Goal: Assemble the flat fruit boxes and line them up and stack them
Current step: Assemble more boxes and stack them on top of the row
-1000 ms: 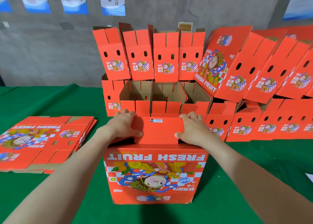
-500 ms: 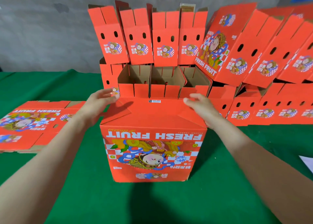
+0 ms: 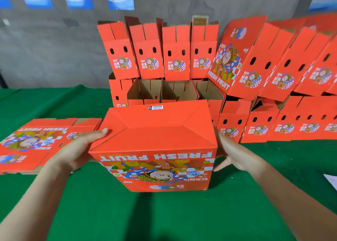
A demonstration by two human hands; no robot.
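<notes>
Box (image 3: 155, 149) bottom closed, looks ready to flip.
It stands inverted on the surface (image 3: 164, 213), near the stacked boxes (image 3: 175, 63). Left hand (image 3: 80, 149) and right hand (image 3: 235, 155) lie flat against its side walls, grip spread, pinching nothing. Press evenly so the flaps (image 3: 158, 124) hold while turning.

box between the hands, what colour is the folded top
Folded top is plain orange-red, white barcode sticker at its far edge; head view.

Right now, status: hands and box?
Left hand, right hand flat against box sides. Box upside down, bottom flaps folded. Flat stack left, finished boxes close behind.
</notes>
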